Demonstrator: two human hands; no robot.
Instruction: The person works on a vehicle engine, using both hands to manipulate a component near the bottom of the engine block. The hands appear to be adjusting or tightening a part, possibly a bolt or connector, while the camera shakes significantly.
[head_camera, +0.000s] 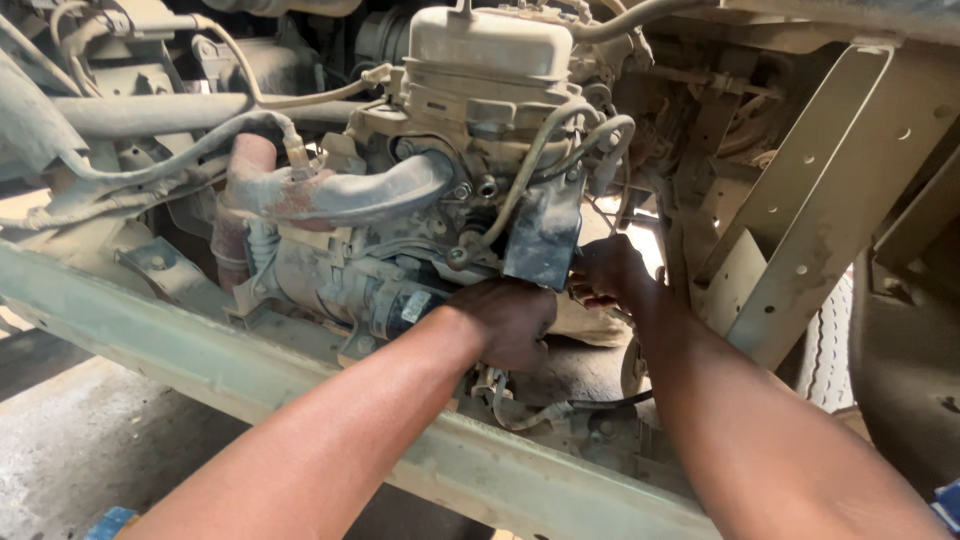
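Both my arms reach over a dusty frame rail (200, 350) into a grimy engine. My left hand (510, 320) is curled low beside a dark cylindrical motor-like part (400, 305), just under a dark metal bracket (545, 235). My right hand (605, 270) sits right of that bracket, fingers closed around something small that I cannot make out. Above stand a pale reservoir (490, 45) and a rust-stained hose (330, 190). What the left fingers grip is hidden.
A perforated angled steel brace (810, 200) rises at the right, with a tyre (830, 345) behind it. Hoses and wires (180, 150) crowd the upper left. Loose cables (540, 410) hang below the hands. Concrete floor (70, 440) shows at lower left.
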